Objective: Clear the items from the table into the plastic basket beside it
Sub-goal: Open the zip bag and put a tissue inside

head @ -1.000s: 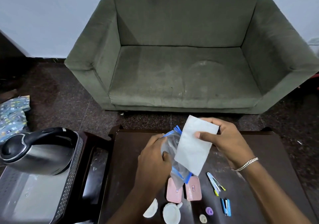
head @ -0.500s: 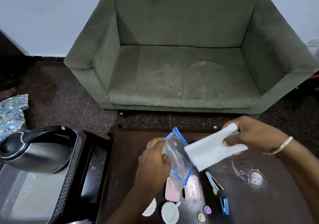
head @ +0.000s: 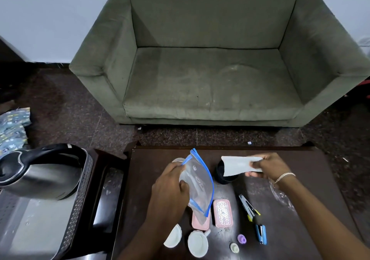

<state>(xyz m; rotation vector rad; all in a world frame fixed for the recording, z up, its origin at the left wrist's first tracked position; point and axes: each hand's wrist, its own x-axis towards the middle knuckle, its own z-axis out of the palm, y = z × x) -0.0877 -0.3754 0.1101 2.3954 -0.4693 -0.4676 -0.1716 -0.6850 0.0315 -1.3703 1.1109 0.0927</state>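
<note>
Mid-frame, the left hand (head: 170, 187) grips a clear bag (head: 198, 183); the right hand (head: 268, 166) pinches white paper (head: 237, 164). Both should probably go next into the basket (head: 80, 199) at lower left.

The left hand (head: 170, 187) grips a clear zip bag (head: 198, 185) over the worktop (head: 312, 171); the right hand (head: 268, 166) pinches a white sheet (head: 236, 164) above a dark cup (head: 225, 177). Below lie two pink boxes (head: 222, 213) (one partly under the bag) and a blue stapler (head: 261, 234).
</note>
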